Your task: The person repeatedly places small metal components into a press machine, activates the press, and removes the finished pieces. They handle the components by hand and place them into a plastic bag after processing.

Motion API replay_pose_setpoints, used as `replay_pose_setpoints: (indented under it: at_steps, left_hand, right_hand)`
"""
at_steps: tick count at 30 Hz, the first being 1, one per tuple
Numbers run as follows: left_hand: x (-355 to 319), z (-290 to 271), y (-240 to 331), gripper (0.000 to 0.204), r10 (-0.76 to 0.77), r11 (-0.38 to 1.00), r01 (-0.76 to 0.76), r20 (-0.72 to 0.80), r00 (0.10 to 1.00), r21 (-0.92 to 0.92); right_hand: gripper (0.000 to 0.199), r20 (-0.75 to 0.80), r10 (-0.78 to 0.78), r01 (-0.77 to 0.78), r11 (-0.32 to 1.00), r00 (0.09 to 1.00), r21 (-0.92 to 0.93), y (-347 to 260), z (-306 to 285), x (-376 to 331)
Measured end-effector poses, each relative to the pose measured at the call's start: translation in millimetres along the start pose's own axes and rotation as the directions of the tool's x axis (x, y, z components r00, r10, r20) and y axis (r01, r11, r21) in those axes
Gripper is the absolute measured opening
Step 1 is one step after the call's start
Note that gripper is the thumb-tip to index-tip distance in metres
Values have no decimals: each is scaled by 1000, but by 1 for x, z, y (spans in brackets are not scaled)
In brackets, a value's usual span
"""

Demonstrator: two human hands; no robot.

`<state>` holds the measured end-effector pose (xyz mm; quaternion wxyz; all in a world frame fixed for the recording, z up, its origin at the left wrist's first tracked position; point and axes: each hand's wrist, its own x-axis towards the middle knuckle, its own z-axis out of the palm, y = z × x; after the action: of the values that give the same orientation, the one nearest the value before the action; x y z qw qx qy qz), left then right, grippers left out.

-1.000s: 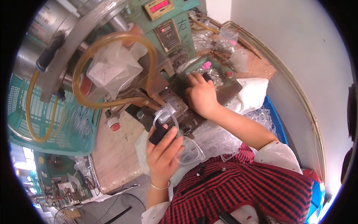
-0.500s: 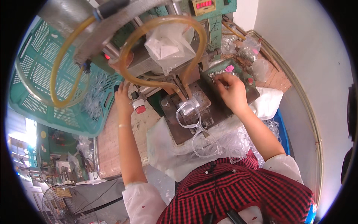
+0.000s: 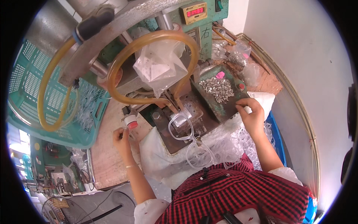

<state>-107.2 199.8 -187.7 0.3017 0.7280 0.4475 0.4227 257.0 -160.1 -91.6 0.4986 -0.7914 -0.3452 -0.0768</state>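
Note:
A clear plastic eyeglass frame [image 3: 192, 135] lies with one rim under the press tool, on the metal fixture [image 3: 194, 112]. Its other rim hangs over the front edge of the machine bed. My right hand [image 3: 253, 116] is pinched closed beside the green tray [image 3: 220, 111], at its right front corner; anything between the fingertips is too small to make out. Small silvery metal parts [image 3: 218, 89] are heaped in that tray. Fingers curled, my left hand [image 3: 122, 142] is just in front of the red push button [image 3: 132, 125]; what it holds, if anything, is unclear.
Yellowish hoses [image 3: 115, 71] loop in front of the press. A teal basket [image 3: 82, 138] with clear plastic pieces stands left. More clear frames [image 3: 238, 143] are piled at the front right, by a blue crate [image 3: 274, 123]. Bags of metal parts [image 3: 238, 56] lie behind the tray.
My right hand has come out of the metal parts toward me and to the right. My left hand has drawn back toward me from beside the basket, its fingers now curled. The view has shifted.

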Motion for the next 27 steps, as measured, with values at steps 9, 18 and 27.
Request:
replay_pose_setpoints:
  at_steps: [9,18,27]
  left_hand:
    - [-18,36,87,22,-325,320,407,305,895,-855]
    - [-54,25,181,26,-52,594,91,74,996,-799]
    - [-32,17,324,22,392,753,-484,-287,874,-446]
  right_hand:
    - [39,235,-86,-92,750,968,655,-98,76,42]
    - [49,315,10,-265,565,949,781,-110,81,28]
    - [49,548,69,-535,346,834,771,-143,56,29]
